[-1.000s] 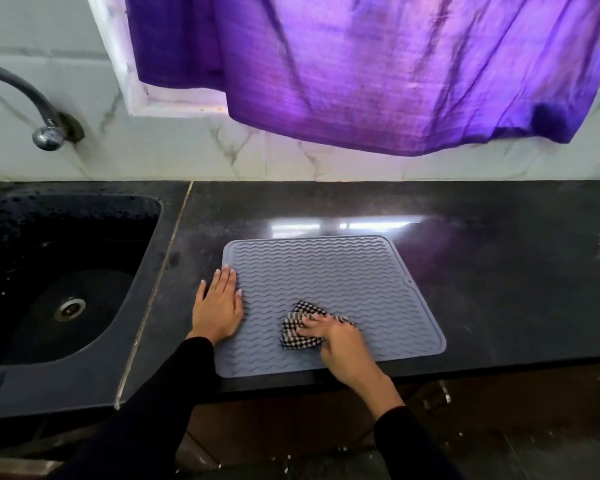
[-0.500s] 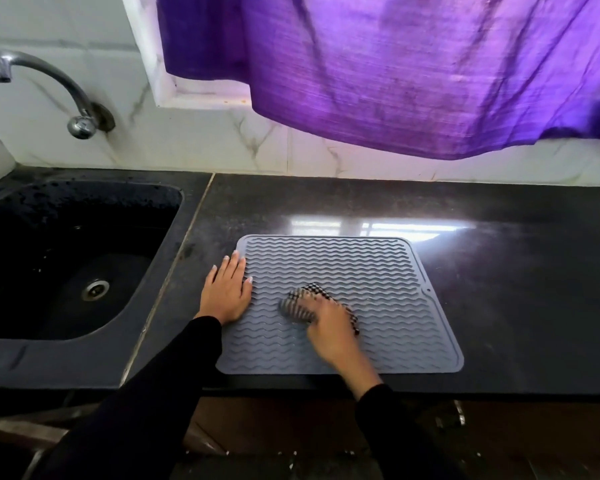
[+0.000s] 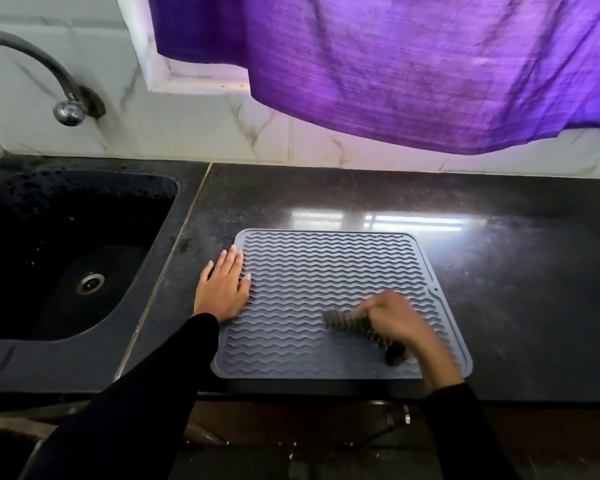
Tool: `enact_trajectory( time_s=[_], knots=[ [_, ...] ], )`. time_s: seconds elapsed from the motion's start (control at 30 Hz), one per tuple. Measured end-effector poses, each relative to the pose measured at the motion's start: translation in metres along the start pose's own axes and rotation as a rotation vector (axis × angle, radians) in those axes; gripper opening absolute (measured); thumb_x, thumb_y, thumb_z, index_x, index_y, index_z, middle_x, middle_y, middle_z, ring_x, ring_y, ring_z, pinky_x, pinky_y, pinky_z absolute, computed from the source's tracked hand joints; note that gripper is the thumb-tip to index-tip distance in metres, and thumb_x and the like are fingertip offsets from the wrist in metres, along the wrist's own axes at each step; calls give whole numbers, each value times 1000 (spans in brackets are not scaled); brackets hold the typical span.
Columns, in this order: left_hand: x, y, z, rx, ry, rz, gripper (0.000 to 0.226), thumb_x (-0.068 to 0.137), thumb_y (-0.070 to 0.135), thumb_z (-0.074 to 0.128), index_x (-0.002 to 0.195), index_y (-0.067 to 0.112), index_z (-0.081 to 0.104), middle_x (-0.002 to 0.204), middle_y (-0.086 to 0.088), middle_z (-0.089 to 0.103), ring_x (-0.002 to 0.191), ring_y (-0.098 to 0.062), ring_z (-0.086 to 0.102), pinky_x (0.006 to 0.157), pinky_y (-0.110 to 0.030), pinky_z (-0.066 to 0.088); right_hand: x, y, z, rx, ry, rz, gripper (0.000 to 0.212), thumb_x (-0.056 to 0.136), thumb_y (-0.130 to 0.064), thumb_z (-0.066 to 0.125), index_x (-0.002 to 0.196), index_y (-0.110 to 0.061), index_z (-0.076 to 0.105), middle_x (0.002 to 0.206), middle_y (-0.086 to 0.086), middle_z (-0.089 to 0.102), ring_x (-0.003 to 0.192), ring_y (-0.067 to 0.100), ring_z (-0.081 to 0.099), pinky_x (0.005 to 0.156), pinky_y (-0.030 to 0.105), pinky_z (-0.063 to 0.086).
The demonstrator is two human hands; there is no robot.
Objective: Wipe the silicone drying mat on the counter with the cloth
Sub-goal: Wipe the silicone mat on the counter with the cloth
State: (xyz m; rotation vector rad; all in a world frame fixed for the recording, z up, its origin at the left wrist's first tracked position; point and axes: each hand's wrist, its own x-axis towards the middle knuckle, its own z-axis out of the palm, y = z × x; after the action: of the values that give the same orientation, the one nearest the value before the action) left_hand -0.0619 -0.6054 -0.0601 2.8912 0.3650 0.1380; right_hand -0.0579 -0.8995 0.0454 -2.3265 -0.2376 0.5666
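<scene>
A grey silicone drying mat (image 3: 326, 268) with wavy ridges lies flat on the black counter (image 3: 516, 271), near its front edge. My left hand (image 3: 224, 287) lies flat with straight fingers across the mat's left edge, pressing it down. My right hand (image 3: 394, 317) grips a bunched black-and-white checked cloth (image 3: 350, 323) on the near right part of the mat. Hand and cloth are blurred by motion. Part of the cloth is hidden under my fingers.
A black sink (image 3: 66, 251) with a drain is set into the counter at the left, under a metal tap (image 3: 39, 74) on the marble wall. A purple curtain (image 3: 413, 64) hangs above the back of the counter. Bare counter lies right of the mat.
My right hand has swept the cloth from the mat's left-middle to its near right part. My left hand stays on the left edge. The view has shifted a little to the left.
</scene>
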Motion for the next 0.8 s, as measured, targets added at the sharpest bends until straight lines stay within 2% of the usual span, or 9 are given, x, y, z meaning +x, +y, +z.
enact_trajectory(
  time_s=[0.07,0.13,0.2,0.27,0.33,0.4,0.67,0.73,0.8],
  knots=[
    [-1,1,0,3,-3,-5,70,84,43,14,148,15,19,157,2,12,144,-12,9,116,-36,6,7,-6,-12,293,143,93,28,84,-6,53,70,-18,74,65,4,67,59,14,57,56,20,42],
    [-1,1,-1,23,-6,-7,69,84,42,13,148,16,18,157,2,11,144,-11,8,116,-35,5,18,-12,-8,372,385,86,33,83,1,46,91,-14,75,75,9,68,63,19,57,58,23,41],
    [-1,2,-1,38,-11,-6,69,84,42,12,148,16,17,157,2,10,144,-12,7,116,-35,4,27,-21,12,188,453,12,45,82,5,43,117,-14,65,90,11,69,64,19,56,61,25,46],
    [-1,2,-1,39,-10,-5,69,84,42,11,148,16,16,157,2,9,144,-12,7,116,-35,4,32,-25,39,-29,365,-43,51,83,4,47,130,-16,54,117,12,65,88,23,61,81,27,49],
    [-1,3,-2,33,-14,-2,70,84,42,10,148,15,15,157,1,9,144,-12,6,116,-36,3,33,-19,68,-287,303,-103,59,84,1,49,139,-16,42,145,7,43,130,22,43,112,28,27],
    [-1,3,-1,29,-25,3,69,85,42,9,148,15,13,157,1,7,145,-12,5,116,-35,2,29,-12,82,-447,311,-173,64,86,0,47,145,-16,29,154,2,24,144,17,19,118,27,6],
    [0,3,-4,47,-66,13,70,84,39,4,149,13,6,158,0,2,145,-13,1,116,-35,-2,10,-1,68,-437,289,-222,66,81,5,48,140,-24,40,150,-9,31,142,9,23,113,20,6],
    [1,3,-4,43,-67,17,70,83,38,4,149,13,7,158,-1,2,145,-13,1,116,-35,-3,2,3,64,-419,265,-221,63,79,3,49,135,-25,48,147,-10,38,139,9,31,115,23,14],
    [1,3,-3,33,-60,17,70,84,38,5,149,12,7,158,-1,2,145,-13,1,117,-36,-3,0,6,56,-354,240,-167,55,79,2,47,125,-26,59,136,-6,53,124,15,51,106,27,36]
  ],
)
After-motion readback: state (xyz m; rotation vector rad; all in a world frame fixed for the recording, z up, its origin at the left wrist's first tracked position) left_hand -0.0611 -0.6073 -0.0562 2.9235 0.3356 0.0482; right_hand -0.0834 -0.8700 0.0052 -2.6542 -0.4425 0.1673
